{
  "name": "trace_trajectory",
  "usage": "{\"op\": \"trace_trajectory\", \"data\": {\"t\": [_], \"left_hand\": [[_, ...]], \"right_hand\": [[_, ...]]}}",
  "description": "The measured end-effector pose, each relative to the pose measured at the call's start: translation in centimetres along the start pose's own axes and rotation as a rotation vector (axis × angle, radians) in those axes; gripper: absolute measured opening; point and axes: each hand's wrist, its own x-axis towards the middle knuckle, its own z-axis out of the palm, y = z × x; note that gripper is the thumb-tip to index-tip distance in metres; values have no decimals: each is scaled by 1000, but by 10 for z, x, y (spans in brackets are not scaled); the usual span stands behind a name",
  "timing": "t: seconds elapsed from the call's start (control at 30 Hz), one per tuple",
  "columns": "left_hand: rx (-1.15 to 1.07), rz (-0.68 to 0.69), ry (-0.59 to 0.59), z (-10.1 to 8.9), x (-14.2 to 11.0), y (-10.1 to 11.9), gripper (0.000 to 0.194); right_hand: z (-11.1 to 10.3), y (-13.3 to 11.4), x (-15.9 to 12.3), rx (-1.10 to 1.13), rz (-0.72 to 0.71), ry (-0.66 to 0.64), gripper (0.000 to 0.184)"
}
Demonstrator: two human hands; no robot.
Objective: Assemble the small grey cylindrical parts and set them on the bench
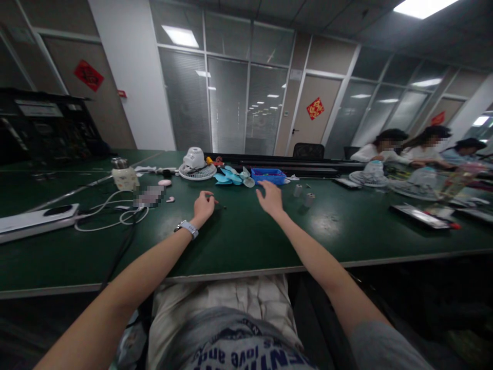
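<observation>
My left hand, with a watch on the wrist, is closed around what looks like a thin screwdriver. A bit of red and a dark tip stick out to its right, and the rest is hidden by the fingers. My right hand is over the table with fingers apart and nothing in it, just in front of a blue basket of small parts. Light-blue fan blades lie beyond and between my hands. Behind my left hand a white fan motor housing rests on a round white grille.
Two small grey cylinders stand right of my right hand. At left are a power bank with cables, a pink earbud case, a bottle and a white power strip. Several people sit at far right beside other fan parts.
</observation>
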Motion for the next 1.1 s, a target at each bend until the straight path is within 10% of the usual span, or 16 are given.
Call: {"op": "trace_trajectory", "data": {"t": [0.23,0.57,0.9,1.1], "left_hand": [[-8,21,-12,0,-3,1,24],[11,20,-31,1,-1,1,24],[-1,16,-39,2,0,-1,25],[4,10,-53,-2,-3,1,25]], "right_hand": [[63,-65,-14,236,-368,-444,37],[51,-51,-8,148,-279,-344,29],[-58,117,16,-161,355,288,37],[-64,157,-1,-178,543,286,36]]}}
